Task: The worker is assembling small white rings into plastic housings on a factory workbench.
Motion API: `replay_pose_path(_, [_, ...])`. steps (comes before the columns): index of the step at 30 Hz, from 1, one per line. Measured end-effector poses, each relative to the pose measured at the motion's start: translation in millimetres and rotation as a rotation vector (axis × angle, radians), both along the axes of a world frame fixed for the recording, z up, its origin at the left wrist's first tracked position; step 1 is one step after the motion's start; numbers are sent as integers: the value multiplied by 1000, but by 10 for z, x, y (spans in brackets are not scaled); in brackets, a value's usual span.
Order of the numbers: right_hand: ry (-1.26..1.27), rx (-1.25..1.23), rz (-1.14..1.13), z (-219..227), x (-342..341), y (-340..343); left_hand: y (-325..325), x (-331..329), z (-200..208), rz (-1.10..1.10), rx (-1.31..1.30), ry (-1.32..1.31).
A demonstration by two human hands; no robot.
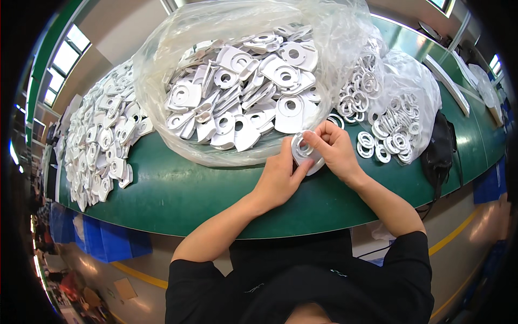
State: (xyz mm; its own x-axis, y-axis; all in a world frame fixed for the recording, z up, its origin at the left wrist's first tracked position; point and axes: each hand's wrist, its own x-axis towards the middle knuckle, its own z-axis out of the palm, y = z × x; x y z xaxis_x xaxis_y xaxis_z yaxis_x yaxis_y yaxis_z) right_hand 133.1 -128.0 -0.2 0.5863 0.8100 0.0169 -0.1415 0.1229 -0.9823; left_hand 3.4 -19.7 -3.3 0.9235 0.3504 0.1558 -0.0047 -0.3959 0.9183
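Observation:
Just in front of the big plastic bag, my two hands meet over a white plastic part with a round hole. My left hand grips its left side, thumb across the lower face. On the upper right, my right hand pinches at the hole with thumb and fingers; whether a separate ring is seated there I cannot tell. Behind my hands, the clear plastic bag lies open, full of similar white plates with round holes. Several white rings lie to the right of my right hand.
A large heap of white plates covers the table's left end. At right, another clear bag spills white rings, with a black bag beside it. The green table curves across the view. Blue bins stand below its left edge.

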Motion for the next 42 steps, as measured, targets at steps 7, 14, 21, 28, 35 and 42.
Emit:
replay_pose_path(7, [-560, -218, 68, 172, 39, -80, 121, -19, -40, -73, 58, -3])
replay_pose_path(14, [-755, -258, 194, 155, 189, -124, 236, -39, 36, -196, -409, 128])
replay_pose_path(21, [-910, -364, 266, 115, 227, -84, 449, -132, 174, -401, -164, 272])
replay_pose_path(28, [-887, -313, 56, 119, 306, -133, 1825, -431, 725, 555, -90, -147])
replay_pose_path(35, [-849, -252, -20, 135, 290, -98, 2669, -714, 844, 968, -220, -559])
replay_pose_path(42, [-830, -212, -82, 114, 324, -113, 2629, -430, 141, 657, 779, 91])
